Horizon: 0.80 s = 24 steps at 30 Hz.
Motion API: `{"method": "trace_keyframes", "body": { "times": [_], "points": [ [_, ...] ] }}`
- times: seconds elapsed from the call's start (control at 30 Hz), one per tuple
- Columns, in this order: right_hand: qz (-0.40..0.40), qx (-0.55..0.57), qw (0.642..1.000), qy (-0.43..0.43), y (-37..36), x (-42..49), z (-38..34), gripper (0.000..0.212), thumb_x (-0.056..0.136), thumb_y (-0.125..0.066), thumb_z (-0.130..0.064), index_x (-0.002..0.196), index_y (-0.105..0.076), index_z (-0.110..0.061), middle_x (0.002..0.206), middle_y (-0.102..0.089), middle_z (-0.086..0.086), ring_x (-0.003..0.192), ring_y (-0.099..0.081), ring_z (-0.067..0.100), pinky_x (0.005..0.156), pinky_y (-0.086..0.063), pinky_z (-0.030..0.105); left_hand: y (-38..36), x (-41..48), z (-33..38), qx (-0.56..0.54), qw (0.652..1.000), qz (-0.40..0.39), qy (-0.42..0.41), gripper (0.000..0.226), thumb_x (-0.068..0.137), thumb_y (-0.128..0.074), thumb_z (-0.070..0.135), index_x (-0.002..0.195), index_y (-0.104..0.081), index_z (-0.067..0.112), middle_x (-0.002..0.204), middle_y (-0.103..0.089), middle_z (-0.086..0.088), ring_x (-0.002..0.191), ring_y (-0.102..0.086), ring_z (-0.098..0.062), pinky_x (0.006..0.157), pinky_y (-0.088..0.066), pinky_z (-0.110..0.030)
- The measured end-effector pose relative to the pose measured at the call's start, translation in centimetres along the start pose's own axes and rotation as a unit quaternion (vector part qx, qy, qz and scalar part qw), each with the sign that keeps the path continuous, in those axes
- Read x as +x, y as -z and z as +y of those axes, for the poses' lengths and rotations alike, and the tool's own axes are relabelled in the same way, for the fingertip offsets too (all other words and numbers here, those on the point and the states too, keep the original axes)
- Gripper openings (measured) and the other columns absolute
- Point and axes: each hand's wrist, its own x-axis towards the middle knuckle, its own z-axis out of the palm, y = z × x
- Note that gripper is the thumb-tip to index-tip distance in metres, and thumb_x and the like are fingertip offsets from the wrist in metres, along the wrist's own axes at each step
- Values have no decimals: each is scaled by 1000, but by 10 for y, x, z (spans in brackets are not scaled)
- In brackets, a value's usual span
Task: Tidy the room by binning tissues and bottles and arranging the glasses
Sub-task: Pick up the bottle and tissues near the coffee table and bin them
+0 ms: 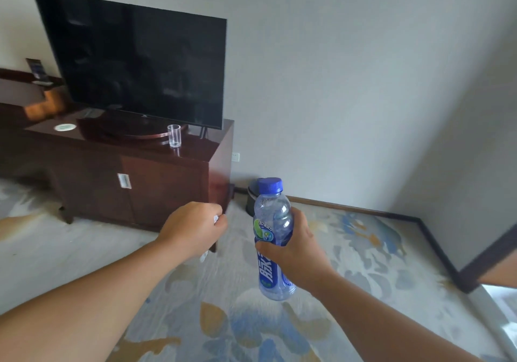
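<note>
My right hand [293, 247] grips a clear plastic bottle [272, 221] with a blue cap and blue label, held upright in mid-air. My left hand [193, 228] is curled into a fist around white tissue [216, 219]; bits of it show at the fingers and below the palm. A dark bin [251, 202] stands on the floor by the wall, just behind the bottle and partly hidden by it. One clear empty glass [174, 135] stands on the dark wooden TV cabinet [156, 182], near its right end.
A large black TV [134, 67] stands on the cabinet. A white round coaster [65, 127] lies at the cabinet's left. Patterned carpet [349, 238] covers the floor up to a dark skirting board. A wall corner juts in at the right.
</note>
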Motion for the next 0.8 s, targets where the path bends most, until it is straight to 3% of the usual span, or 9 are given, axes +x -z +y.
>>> {"method": "trace_keyframes", "body": {
  "times": [0.1, 0.2, 0.4, 0.53, 0.8],
  "points": [
    [7, -11, 1000, -13, 4, 20, 4, 75, 75, -80, -32, 134, -33, -34, 106, -53, -16, 84, -57, 1, 61, -43, 12, -14, 30, 1, -13, 1000, -15, -11, 36, 84, -48, 25, 58, -31, 8, 49, -35, -7, 49, -31, -24, 45, -18, -32],
    [25, -6, 999, -26, 13, 48, 16, 76, 73, -81, -34, 133, -34, -33, 114, -57, -11, 92, -61, 8, 73, -51, 24, -31, 59, 6, -17, 999, -28, -19, 36, 85, -48, 23, 57, -29, 9, 49, -32, -6, 48, -27, -22, 46, -16, -33],
    [23, -15, 999, -30, 49, 119, 46, 78, 71, -81, -38, 133, -34, -35, 117, -58, -10, 98, -62, 11, 81, -56, 33, -77, 124, 34, -21, 998, -52, -25, 40, 87, -48, 23, 53, -29, 13, 48, -33, -3, 49, -31, -22, 45, -16, -32],
    [19, -16, 999, -22, 90, 176, 65, 74, 72, -80, -37, 131, -34, -34, 113, -58, -11, 95, -62, 10, 77, -54, 29, -102, 182, 60, -26, 998, -53, -24, 41, 89, -47, 24, 54, -28, 14, 48, -31, -1, 45, -27, -19, 46, -16, -32],
    [6, -6, 1000, -20, 138, 278, 87, 72, 73, -80, -36, 128, -33, -35, 112, -58, -9, 98, -62, 12, 80, -56, 35, -136, 269, 105, -19, 998, -51, -37, 42, 89, -46, 23, 53, -27, 14, 49, -30, -2, 46, -26, -19, 47, -15, -31]
  ]
}}
